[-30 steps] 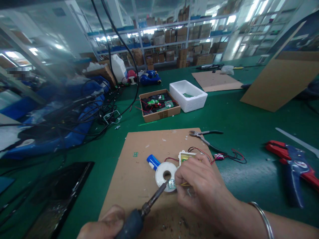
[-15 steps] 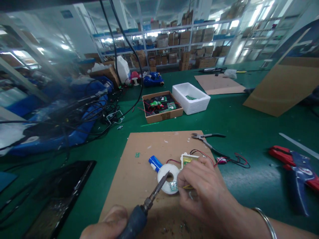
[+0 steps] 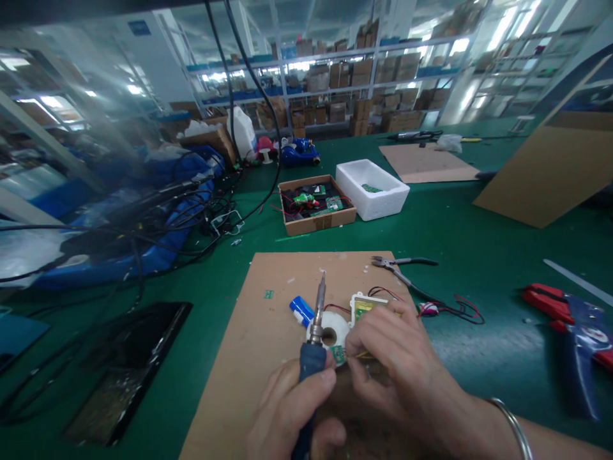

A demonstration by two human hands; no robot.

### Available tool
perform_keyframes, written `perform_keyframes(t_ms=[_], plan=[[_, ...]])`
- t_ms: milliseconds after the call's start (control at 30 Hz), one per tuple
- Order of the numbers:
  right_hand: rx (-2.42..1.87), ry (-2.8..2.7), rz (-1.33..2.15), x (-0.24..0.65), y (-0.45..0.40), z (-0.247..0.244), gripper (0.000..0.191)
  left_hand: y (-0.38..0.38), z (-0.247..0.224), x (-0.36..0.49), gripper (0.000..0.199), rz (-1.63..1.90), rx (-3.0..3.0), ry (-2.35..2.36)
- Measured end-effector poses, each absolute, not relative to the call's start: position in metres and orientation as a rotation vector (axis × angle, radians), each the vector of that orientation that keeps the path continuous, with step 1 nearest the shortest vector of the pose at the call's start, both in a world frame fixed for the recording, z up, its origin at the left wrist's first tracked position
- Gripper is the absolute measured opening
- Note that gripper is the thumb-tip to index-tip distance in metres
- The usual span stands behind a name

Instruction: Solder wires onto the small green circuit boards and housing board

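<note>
Left hand (image 3: 297,399) holds an iron (image 3: 312,358); right hand (image 3: 397,351) is at a small green board (image 3: 338,354).

The left fingers are clamped around the iron's handle, its tip pointing up and away over the cardboard (image 3: 239,358). The right fingertips are drawn together at the board's right edge; whether they pinch the board or a wire cannot be told. The board lies at the near side of the white spool (image 3: 341,325), just in front of its hole. A blue cylinder (image 3: 301,311) is beside the spool at the far left, and a white case (image 3: 364,308) is partly hidden behind the right hand. Cutters (image 3: 405,271) lie across the cardboard's far right edge; red-handled pliers (image 3: 577,319) lie well apart on the green table (image 3: 460,243).
</note>
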State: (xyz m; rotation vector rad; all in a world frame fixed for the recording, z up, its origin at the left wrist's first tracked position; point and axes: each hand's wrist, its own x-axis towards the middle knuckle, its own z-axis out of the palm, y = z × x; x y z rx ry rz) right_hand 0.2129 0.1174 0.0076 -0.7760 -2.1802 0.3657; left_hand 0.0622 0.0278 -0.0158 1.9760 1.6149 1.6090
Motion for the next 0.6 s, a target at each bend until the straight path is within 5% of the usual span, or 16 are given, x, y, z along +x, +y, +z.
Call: perform_keyframes(t_ms=[600], plan=[[-0.669,-2.219,0.239,0.225,0.124,0.005,0.015,0.033,-0.024,0.055,0.021,1.522,2.171,1.684]])
